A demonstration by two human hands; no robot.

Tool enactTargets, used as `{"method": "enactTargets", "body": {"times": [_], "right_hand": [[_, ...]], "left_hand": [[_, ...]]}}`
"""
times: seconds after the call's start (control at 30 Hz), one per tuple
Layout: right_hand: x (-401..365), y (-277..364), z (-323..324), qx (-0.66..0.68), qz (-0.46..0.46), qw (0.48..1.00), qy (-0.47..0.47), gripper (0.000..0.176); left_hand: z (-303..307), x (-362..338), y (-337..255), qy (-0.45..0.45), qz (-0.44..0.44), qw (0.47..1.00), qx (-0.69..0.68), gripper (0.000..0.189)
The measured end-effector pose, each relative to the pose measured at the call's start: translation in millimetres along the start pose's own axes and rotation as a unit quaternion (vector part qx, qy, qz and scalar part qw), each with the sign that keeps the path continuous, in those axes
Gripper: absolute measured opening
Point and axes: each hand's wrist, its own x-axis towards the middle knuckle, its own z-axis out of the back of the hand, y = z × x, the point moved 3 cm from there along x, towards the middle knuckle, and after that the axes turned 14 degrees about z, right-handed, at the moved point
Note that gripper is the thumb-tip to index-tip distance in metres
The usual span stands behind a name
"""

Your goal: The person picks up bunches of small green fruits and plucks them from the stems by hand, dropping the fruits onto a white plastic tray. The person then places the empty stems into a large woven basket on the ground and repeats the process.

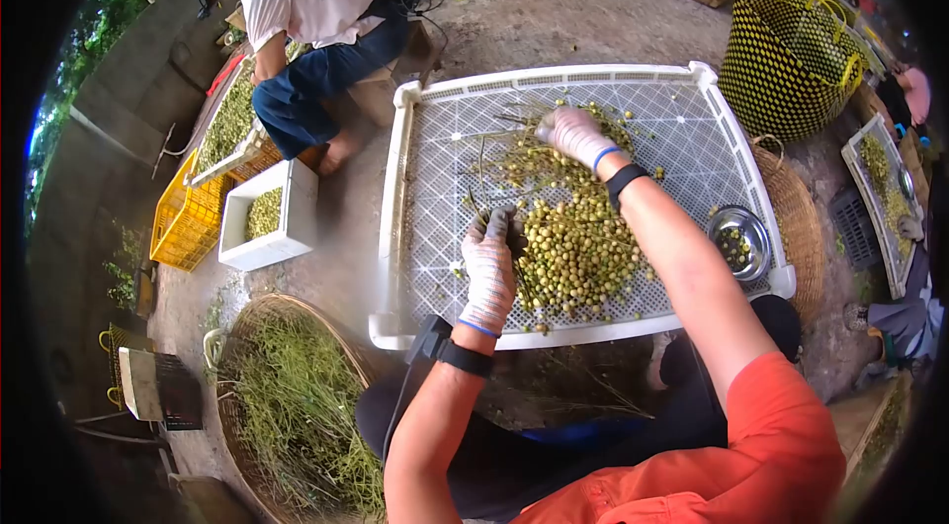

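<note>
A white mesh tray (420,198) lies before me with a heap of small round yellow-green fruits (583,252) on it. Thin stems with fruits (509,168) are spread over its middle. My right hand (576,135), in a whitish glove, is closed on some of these stems at the far side of the heap. At the heap's left edge is my left hand (488,262), gloved with dark fingertips. Its fingers are pinched around a thin twig, partly hidden by the hand. A metal bowl (739,242) holding some fruits rests in the tray's right corner.
A wicker basket of green stems (297,405) stands at lower left. A white box (267,218) and a yellow crate (183,218) are near a seated person (316,20). To the right are a black-and-yellow woven bag (786,64) and another tray (880,198).
</note>
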Motion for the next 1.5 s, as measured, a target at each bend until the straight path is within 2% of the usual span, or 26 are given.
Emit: {"method": "enactTargets", "body": {"times": [0.03,0.07,0.1,0.17,0.2,0.27,0.3,0.37,0.4,0.5,0.57,0.67,0.7,0.73,0.8,0.83,0.9,0.97,1.07,1.17,1.23,1.27,1.3,1.37,1.4,1.5], "right_hand": [[-4,-5,15,0.059,-0.009,0.998,-0.023,0.024],[-5,-6,31,0.083,0.035,0.995,-0.033,0.03],[1,-18,36,0.157,0.01,0.987,-0.037,0.031],[-15,2,83,0.331,0.009,0.944,-0.02,0.03],[-23,12,103,0.329,0.008,0.944,-0.02,0.03],[-42,35,123,0.395,0.028,0.917,0.048,0.028],[-46,36,119,0.395,0.026,0.917,0.047,0.028],[-54,48,106,0.399,0.141,0.897,0.125,0.029],[-61,57,104,0.397,0.143,0.893,0.158,0.029],[-81,91,103,0.304,0.08,0.932,0.182,0.026],[-79,96,82,0.074,0.259,0.958,0.095,0.022],[-84,97,58,0.057,0.147,0.982,0.106,0.022],[-87,96,50,0.058,0.147,0.982,0.108,0.022],[-91,96,43,0.108,0.15,0.979,0.089,0.023],[-99,96,28,0.198,0.171,0.963,0.064,0.031],[-102,94,21,0.197,0.171,0.963,0.066,0.031],[-114,93,4,0.141,0.171,0.966,0.13,0.031],[-120,94,-6,0.134,0.151,0.974,0.107,0.037],[-120,98,-14,0.121,0.148,0.971,0.141,0.037],[-118,97,-14,0.074,0.09,0.98,0.164,0.037],[-113,104,-7,0.158,0.128,0.959,0.2,0.036],[-124,95,-7,0.391,-0.066,0.857,0.328,0.031],[-122,92,-9,0.39,-0.064,0.858,0.328,0.031],[-120,92,-16,0.464,0.034,0.84,0.279,0.028],[-116,90,-21,0.476,-0.016,0.824,0.307,0.024],[-109,79,-18,0.432,0.021,0.848,0.306,0.023]], "left_hand": [[-1,1,1,-0.004,-0.004,1.0,-0.008,0.009],[-1,1,1,0.004,-0.019,1.0,0.01,0.01],[-2,1,-1,0.012,-0.035,0.999,0.028,0.012],[-10,-1,-5,0.005,-0.045,0.998,0.054,0.014],[-13,-2,-8,0.016,-0.053,0.997,0.053,0.015],[-23,-3,-16,0.031,-0.084,0.994,0.056,0.017],[-27,-6,-21,0.042,-0.087,0.993,0.071,0.018],[-36,-11,-28,0.06,-0.112,0.989,0.076,0.02],[-40,-14,-31,0.06,-0.111,0.989,0.078,0.02],[-54,-22,-37,0.055,-0.145,0.981,0.112,0.019],[-64,-27,-37,0.15,-0.194,0.964,0.099,0.024],[-53,-15,-28,0.146,-0.174,0.97,0.089,0.021],[-49,-13,-27,0.134,-0.167,0.974,0.077,0.019],[-43,-13,-27,0.09,-0.169,0.975,0.111,0.014],[-36,-11,-25,0.069,-0.169,0.979,0.095,0.011],[-33,-9,-26,0.05,-0.172,0.981,0.08,0.009],[-25,-7,-34,0.016,-0.198,0.976,0.086,0.005],[-17,-5,-38,-0.015,-0.179,0.982,0.064,0.004],[-6,-6,-32,-0.047,-0.143,0.987,0.047,0.005],[3,-4,-30,-0.067,-0.15,0.986,0.036,0.007],[10,-5,-32,-0.108,-0.125,0.986,0.024,0.008],[14,-2,-31,-0.121,-0.115,0.986,0.024,0.008],[14,-2,-35,-0.122,-0.117,0.985,0.023,0.008],[16,-3,-37,-0.12,-0.116,0.986,-0.013,0.009],[18,-2,-38,-0.114,-0.12,0.986,-0.008,0.009],[23,0,-39,-0.156,-0.124,0.98,-0.023,0.008]]}}
